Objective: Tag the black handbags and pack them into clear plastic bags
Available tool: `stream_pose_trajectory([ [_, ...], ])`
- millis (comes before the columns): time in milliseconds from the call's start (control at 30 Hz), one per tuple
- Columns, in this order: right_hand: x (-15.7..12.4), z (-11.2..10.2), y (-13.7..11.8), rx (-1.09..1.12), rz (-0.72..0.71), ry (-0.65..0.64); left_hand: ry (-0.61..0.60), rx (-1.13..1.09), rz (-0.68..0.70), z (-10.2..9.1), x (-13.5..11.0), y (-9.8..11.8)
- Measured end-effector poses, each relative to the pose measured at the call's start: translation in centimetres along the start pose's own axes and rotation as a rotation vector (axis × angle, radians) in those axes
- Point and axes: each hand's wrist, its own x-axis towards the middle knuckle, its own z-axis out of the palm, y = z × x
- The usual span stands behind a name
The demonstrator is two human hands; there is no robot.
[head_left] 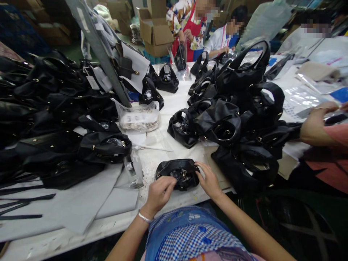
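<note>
A small black handbag (174, 164) lies at the table's near edge in front of me, its opening towards me. Clear plastic wrapping and metal fittings show inside the opening. My left hand (161, 194) is at the bag's near left side, fingers curled in a pinch by the opening. What they hold, if anything, is too small to make out. My right hand (208, 178) grips the bag's right end between thumb and fingers. A clear plastic bag of small pieces (140, 119) with a paper label sits farther back on the table.
Black handbags (228, 119) are heaped to the right, and another large pile (54, 108) covers the left side. A grey metal post (100, 50) rises at the left. Grey sheets (81, 206) lie nearer left. Co-workers sit across the table and at the right, where a bent arm (315, 125) shows.
</note>
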Motion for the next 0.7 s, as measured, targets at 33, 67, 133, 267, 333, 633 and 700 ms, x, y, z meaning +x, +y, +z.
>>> stream_pose_trajectory([
  [33, -0.3, -0.4, -0.6, 0.012, -0.033, 0.049, 0.123, -0.006, -0.058, -1.2, 0.4, -0.3],
  [67, -0.7, -0.6, -1.3, 0.037, -0.082, 0.073, 0.230, -0.003, -0.148, -2.2, 1.1, -0.9],
  [133, -1.1, -0.4, -2.7, 0.098, -0.207, -0.008, 0.268, -0.002, -0.306, -3.3, 3.2, -2.5],
  [267, -0.4, 2.7, -4.2, 0.006, -0.195, -0.348, -0.324, 0.057, -0.320, -2.9, 8.0, -5.9],
  [333, 0.3, 4.6, -4.5, -0.103, -0.095, -0.442, -0.573, 0.171, -0.346, -2.2, 9.9, -6.5],
  [633, -0.8, 7.0, -4.3, -0.222, -0.028, -0.485, -1.139, 0.512, -0.491, 0.5, 14.8, -3.7],
  [700, -1.4, 7.1, -4.0, -0.211, -0.043, -0.467, -1.209, 0.615, -0.490, 1.8, 15.5, -2.9],
])
